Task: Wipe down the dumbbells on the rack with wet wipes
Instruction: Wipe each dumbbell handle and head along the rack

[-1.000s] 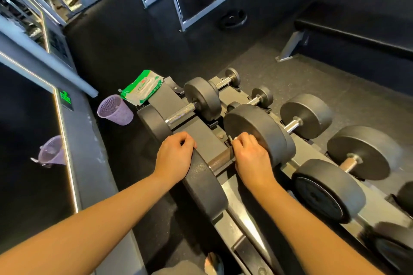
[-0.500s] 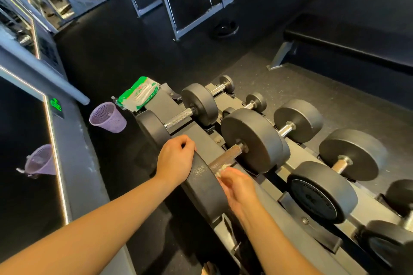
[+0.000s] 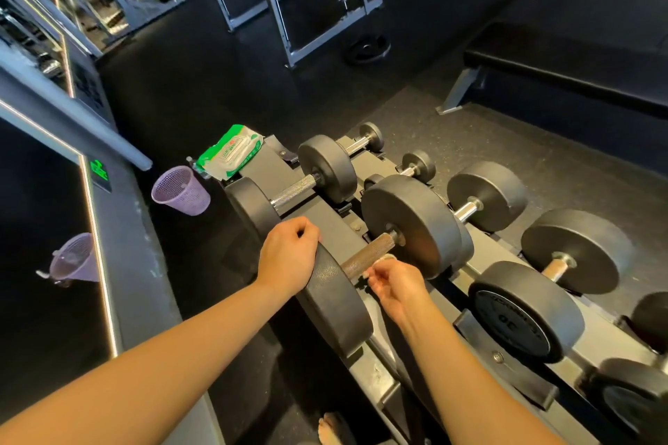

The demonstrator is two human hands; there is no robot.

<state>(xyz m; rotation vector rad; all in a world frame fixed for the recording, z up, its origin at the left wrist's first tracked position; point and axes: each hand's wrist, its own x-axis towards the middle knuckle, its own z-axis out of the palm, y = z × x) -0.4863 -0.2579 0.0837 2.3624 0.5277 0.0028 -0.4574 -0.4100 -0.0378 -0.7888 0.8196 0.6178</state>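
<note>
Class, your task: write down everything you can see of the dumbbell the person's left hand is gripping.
The dumbbell has two thick round black heads, matte like rubber, joined by a knurled brownish handle. It lies on the rack, near head toward the person, far head away. The left hand grips the near head's top rim; the right hand pinches a white wipe at the handle's underside.

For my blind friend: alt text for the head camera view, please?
A person's right hand holds a white wipe against a black dumbbell handle on a rack; the left hand grips its near plate. A green wipes pack and purple basket sit beyond.
</note>
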